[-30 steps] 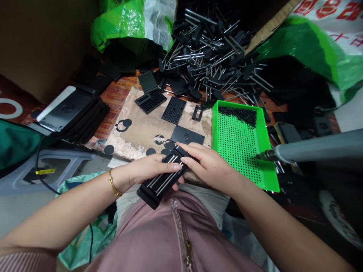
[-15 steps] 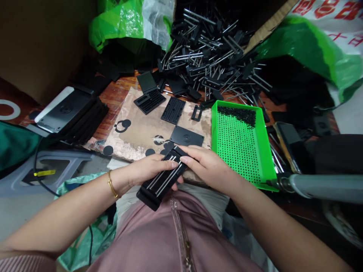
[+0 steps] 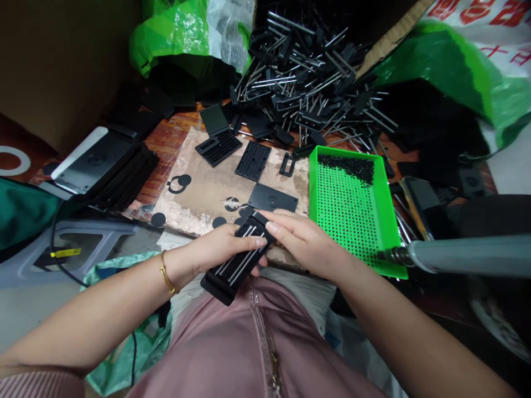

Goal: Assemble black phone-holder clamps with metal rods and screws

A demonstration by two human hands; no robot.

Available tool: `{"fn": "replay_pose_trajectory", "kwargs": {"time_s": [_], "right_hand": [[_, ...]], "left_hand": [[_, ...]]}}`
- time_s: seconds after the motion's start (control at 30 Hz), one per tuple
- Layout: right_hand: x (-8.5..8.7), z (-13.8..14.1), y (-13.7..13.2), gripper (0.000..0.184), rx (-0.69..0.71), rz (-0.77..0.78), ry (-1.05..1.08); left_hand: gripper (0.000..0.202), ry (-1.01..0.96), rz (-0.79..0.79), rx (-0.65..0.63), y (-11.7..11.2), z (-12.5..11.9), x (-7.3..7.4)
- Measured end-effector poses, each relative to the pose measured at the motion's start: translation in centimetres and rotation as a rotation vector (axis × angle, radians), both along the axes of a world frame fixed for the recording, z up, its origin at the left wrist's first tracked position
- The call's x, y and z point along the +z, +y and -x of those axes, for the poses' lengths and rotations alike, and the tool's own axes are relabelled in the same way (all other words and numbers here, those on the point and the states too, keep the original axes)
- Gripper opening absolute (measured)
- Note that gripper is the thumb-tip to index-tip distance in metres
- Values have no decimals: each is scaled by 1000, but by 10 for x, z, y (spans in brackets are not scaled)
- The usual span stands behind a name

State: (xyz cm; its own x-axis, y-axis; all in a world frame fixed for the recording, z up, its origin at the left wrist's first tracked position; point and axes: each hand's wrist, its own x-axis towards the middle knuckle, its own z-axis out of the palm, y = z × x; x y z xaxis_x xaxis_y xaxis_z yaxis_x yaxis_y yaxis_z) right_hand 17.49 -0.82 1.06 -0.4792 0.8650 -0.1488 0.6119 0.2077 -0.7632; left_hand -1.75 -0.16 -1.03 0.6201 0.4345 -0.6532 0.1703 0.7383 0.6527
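A black plastic holder with metal rods is held at a slant above my lap. My left hand wraps round its side, the thumb lying across the rods and the fingertips showing beyond the far edge. At its upper end, my right hand grips the black end piece between thumb and fingers; some of those fingers are hidden. Just beyond lies a flat black plate with ring marks. Farther back on the cardboard sheet are a grooved black plate and a small slotted black frame.
On the right stands a green perforated tray with small black screws. A grey-handled tool reaches over its near corner. Rods with black ends form a heap behind. Flat black assemblies are stacked at left.
The right thumb has shifted slightly onto the end of the holder, and the left thumb has slid a little toward that end. The grey-handled tool has swung up over the tray corner.
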Motion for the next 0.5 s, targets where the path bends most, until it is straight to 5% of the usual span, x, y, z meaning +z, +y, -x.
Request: {"fn": "replay_pose_trajectory", "kwargs": {"time_s": [0.5], "right_hand": [[-4, -1, 1, 40, 20, -42, -18]], "left_hand": [[35, -62, 58, 17, 0, 3, 1]]}}
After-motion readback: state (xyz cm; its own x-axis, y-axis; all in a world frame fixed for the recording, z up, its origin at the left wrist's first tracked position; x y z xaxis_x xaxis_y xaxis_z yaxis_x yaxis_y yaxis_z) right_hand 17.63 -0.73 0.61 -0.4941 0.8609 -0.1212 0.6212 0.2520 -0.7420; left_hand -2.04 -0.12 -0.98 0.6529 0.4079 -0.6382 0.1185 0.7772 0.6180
